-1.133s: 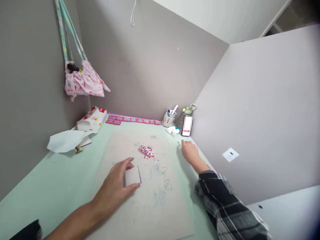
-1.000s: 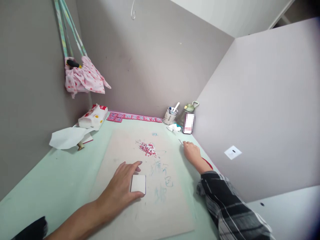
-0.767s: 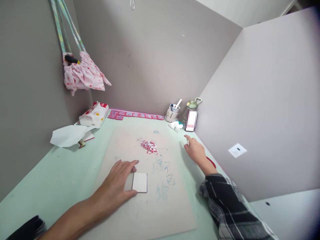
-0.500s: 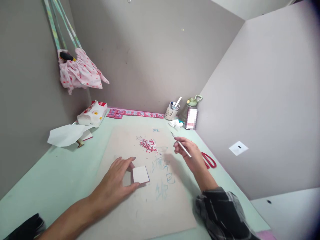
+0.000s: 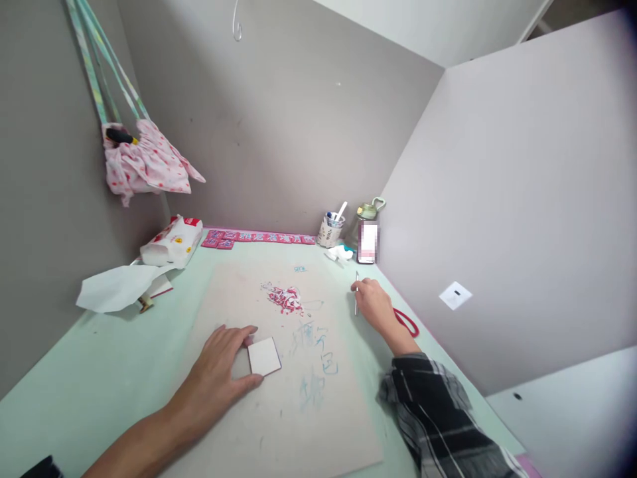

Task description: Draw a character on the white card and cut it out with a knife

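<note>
On the beige board, the left hand sits at nine o'clock of a white square, its grip spread about it; whether it pinches, I cannot tell. At two, the right hand's grip pinches a slim silver tool. Shavings lie at one; pink tiles at twelve.

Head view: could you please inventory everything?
Desk: 1, green, centre
Board: 1, beige, on desk
Square: 1, white, on board
Scraps: pile, red-white, on board
Tiles: several, pink, rear
Cup: 1, whitish, rear
Bottle: 1, green, rear
Phone: 1, dark, rear
Wad: 1, white, rear
Packet: 1, white, left
Sheet: 1, white, left
Block: 1, brown, left
Bag: 1, pink, left
Hook: 1, white, high
Wall plate: 1, white, right
Handle: 1, red, right
Tool: 1, silvery, right
Left hand: 1, beside square
Right hand: 1, holding tool
</note>
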A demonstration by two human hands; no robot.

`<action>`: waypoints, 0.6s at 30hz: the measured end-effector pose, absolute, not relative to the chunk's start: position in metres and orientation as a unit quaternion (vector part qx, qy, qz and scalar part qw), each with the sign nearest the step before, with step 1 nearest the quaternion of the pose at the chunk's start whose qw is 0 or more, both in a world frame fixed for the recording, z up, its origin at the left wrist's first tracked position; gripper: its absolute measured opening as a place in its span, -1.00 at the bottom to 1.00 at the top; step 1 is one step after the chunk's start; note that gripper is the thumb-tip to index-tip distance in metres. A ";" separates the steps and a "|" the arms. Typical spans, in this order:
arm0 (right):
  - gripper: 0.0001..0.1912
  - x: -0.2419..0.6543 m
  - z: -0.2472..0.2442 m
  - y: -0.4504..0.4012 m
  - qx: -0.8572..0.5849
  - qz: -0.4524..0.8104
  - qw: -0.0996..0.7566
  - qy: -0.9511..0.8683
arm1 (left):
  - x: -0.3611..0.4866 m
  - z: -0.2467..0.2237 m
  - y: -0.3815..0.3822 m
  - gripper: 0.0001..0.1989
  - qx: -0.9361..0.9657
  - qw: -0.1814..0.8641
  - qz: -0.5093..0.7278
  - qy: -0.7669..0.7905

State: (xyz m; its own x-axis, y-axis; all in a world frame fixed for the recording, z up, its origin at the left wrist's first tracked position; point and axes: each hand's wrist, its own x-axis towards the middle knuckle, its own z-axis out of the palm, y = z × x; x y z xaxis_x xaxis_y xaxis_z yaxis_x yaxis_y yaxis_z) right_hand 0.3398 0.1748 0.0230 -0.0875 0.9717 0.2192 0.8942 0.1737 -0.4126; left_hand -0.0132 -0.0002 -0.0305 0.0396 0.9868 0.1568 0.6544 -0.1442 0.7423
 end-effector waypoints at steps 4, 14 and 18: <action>-0.73 0.346 0.031 0.191 -0.639 0.057 0.162 -0.750 | -0.015 -0.037 0.000 -0.39 0.690 0.233 0.339 0.595; -0.67 0.322 0.092 0.321 -0.664 0.038 0.247 -0.705 | -0.017 -0.065 -0.005 -0.35 0.703 0.141 0.380 0.584; -0.65 0.299 0.100 0.380 -0.686 0.029 0.288 -0.668 | -0.025 -0.057 -0.005 -0.29 0.699 0.072 0.392 0.594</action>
